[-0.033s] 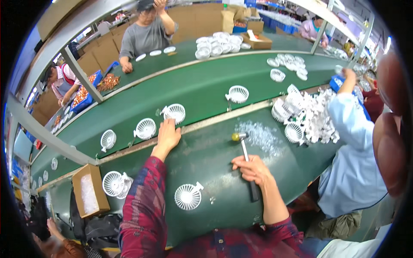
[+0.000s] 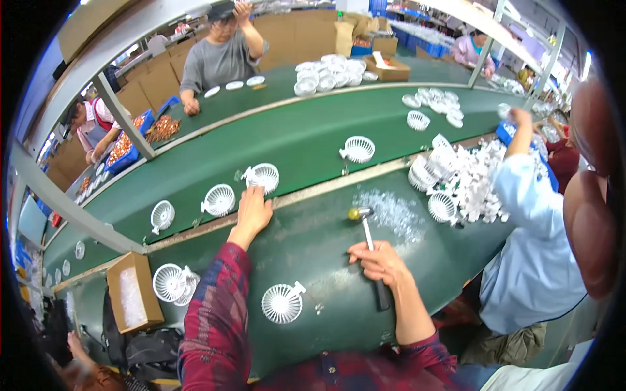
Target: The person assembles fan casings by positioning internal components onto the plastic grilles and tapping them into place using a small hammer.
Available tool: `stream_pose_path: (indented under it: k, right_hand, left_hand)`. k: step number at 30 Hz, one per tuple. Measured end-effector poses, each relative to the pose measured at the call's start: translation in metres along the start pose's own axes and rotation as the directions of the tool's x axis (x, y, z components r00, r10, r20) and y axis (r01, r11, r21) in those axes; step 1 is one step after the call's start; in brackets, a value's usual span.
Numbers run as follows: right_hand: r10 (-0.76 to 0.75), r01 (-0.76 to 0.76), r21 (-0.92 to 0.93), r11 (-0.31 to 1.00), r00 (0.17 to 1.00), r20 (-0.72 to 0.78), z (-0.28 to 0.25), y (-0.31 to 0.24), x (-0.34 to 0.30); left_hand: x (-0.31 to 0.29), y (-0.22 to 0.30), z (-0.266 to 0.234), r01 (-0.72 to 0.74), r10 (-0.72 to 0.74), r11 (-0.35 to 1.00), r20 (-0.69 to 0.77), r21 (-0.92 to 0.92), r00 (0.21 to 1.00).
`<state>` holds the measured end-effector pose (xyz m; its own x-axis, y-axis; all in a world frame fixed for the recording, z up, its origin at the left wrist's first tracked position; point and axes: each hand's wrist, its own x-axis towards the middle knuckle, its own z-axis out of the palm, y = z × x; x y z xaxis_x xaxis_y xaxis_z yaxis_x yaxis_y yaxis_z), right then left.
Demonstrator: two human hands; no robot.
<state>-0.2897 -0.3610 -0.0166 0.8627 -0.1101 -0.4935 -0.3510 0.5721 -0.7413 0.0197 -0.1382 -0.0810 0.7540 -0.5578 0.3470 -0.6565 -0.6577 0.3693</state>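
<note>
At the near edge of the green belt, my left hand has its fingers closed on the near rim of a white slatted fan cage. Its fingertips are partly hidden. My right hand grips a hammer with a yellow-tipped head, metal shaft and black handle; the head points away over the green worktop. Between my forearms another round fan cage lies on the worktop. Small clear plastic bits are scattered just beyond the hammer head.
More cages sit along the belt. At right, white parts are heaped beside a co-worker's blue sleeve. A cardboard box and stacked cages stand left. Across the belt, a person in grey sits near piled white discs.
</note>
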Motion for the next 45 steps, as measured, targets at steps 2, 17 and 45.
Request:
stream_pose_path:
  k: [2,17,45]
  right_hand:
    - [-0.017,0.018,0.022,1.0,1.0,-0.023,-0.014,-0.001,-0.009]
    - [-0.086,0.084,0.034,0.996,0.995,0.044,-0.006,-0.001,0.001]
    - [-0.061,0.059,0.036,0.998,0.997,0.053,-0.028,0.02,-0.004]
  left_hand:
    - [-0.007,0.05,-0.01,0.007,-0.007,1.0,0.002,-0.023,1.0]
    - [-0.099,0.149,-0.157,-0.068,0.019,0.931,-0.138,-0.358,0.99]
    - [-0.263,0.08,-0.248,0.254,-0.069,0.916,-0.504,0.309,0.861]
